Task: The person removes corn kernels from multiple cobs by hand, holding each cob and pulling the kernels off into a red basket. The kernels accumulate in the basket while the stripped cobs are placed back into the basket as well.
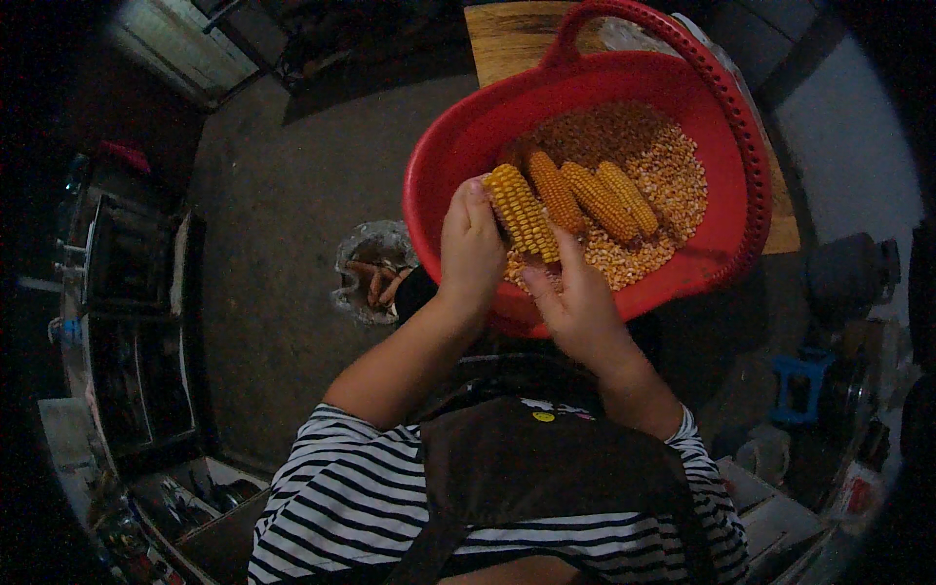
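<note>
Both my hands hold one ear of dried yellow corn over the near left side of a red plastic basket. My left hand grips the ear along its left side, the thumb near its upper end. At the lower end, my right hand has its fingers against the kernels. Just beyond lie several more ears of corn on a bed of loose kernels. The kernels show whole rows on the visible face of the held ear; its underside is hidden.
A wooden table stands under the basket's far side. On the floor to the left, a crumpled plastic bag contains several bare cobs. At right are a blue plastic stool and a dark gas cylinder. Dark cabinets line the left.
</note>
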A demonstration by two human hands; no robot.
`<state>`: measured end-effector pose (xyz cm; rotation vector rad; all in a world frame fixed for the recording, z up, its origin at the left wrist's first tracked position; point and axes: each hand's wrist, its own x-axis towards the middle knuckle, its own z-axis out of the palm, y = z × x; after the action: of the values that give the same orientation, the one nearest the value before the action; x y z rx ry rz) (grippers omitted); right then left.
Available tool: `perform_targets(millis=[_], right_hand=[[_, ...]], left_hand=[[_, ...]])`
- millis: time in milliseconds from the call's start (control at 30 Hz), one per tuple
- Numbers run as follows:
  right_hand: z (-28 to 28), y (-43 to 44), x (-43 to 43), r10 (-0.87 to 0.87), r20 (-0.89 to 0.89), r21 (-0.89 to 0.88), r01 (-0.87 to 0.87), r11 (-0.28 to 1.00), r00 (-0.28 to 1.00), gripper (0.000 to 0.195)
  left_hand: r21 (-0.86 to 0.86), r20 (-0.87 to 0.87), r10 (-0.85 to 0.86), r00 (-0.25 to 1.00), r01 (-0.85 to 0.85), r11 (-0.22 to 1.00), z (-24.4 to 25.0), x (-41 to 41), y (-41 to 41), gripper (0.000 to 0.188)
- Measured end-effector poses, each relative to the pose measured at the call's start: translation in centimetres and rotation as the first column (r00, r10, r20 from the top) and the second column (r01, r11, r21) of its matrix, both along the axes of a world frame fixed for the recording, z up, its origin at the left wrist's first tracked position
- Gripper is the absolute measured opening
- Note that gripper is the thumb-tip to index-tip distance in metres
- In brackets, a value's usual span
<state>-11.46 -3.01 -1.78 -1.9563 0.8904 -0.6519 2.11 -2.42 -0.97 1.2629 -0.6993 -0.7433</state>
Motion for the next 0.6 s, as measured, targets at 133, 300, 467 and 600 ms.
perform_targets(millis=[133, 300, 467, 600], right_hand=[[0.3, -1.8, -1.4, 0.057, 0.172, 0.254, -0.101, 0.962, 0.983, 0.045], [0.8, -2.9, -2.4, 0.065, 0.309, 0.634, -0.257, 0.729, 0.949, 0.041], [1.4, -2.5, -1.9, 0.067, 0.3, 0.602, -0.243, 0.761, 0.952, 0.044], [0.8, -2.4, -1.8, 0.092, 0.278, 0.567, -0.241, 0.787, 0.956, 0.046]], left_hand=[[0.012, -0.382, -0.254, 0.889, 0.279, 0.96, -1.2, 1.8, 0.4, 0.037], [0.024, -0.558, -0.17, 0.813, 0.22, 0.975, 0.7, 0.7, 0.1, 0.036], [0.033, -0.447, -0.136, 0.884, 0.169, 0.985, 1.3, -0.3, -0.1, 0.031], [0.032, -0.346, -0.151, 0.926, 0.173, 0.984, 0.6, 0.3, 0.1, 0.031]])
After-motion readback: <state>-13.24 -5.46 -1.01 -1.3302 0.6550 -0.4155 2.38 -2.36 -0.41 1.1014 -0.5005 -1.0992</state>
